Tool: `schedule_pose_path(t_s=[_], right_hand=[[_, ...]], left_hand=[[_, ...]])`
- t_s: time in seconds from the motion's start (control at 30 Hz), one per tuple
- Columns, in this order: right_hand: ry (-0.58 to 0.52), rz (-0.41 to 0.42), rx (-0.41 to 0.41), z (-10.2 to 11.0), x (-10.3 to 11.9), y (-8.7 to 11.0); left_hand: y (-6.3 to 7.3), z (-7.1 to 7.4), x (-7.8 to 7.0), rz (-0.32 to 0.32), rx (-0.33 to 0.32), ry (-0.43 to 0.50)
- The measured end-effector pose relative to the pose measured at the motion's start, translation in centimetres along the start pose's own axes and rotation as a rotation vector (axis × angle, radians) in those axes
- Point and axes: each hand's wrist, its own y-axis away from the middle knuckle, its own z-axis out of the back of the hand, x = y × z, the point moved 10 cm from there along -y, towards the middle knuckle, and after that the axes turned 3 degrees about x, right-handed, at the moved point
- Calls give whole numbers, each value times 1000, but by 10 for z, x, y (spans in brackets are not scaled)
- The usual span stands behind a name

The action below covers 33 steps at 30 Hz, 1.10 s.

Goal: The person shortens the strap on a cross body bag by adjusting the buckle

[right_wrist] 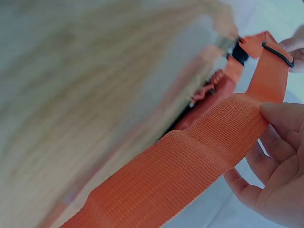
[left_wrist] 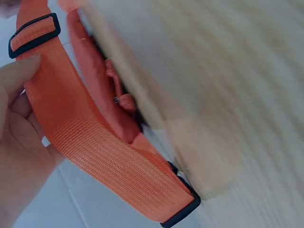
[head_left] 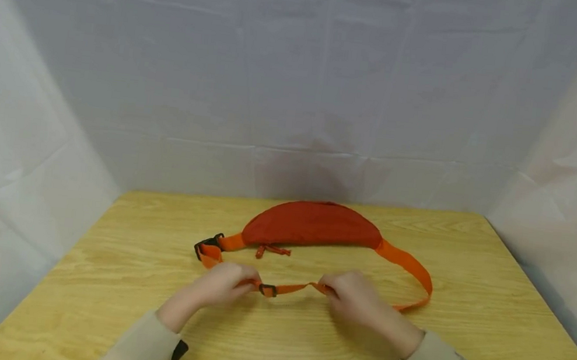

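A red waist pack lies toward the back of the table, its orange strap looping round to the front. My left hand pinches the strap right beside a black slide adjuster; the left wrist view shows the thumb on the webbing just below that adjuster. Farther right, my right hand pinches the same strap between thumb and fingers. Between the hands the webbing runs with a slight twist. A black buckle joins the strap at the pack's left end.
The wooden table holds the pack and strap. Red zipper pulls hang from the pack's front edge. White sheeting rises behind the table and along both sides.
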Motion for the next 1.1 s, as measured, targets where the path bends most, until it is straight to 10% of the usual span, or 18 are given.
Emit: schedule_pose_path(t_s=[0.6,1.1], right_hand=[[-107,-144,-108,36,-22,-1],[-216,-174,-257,47,-34,-3]], left_hand=[[-9,52,-11,-10,-281,124],[-21,67,-28,-65,-375,153]])
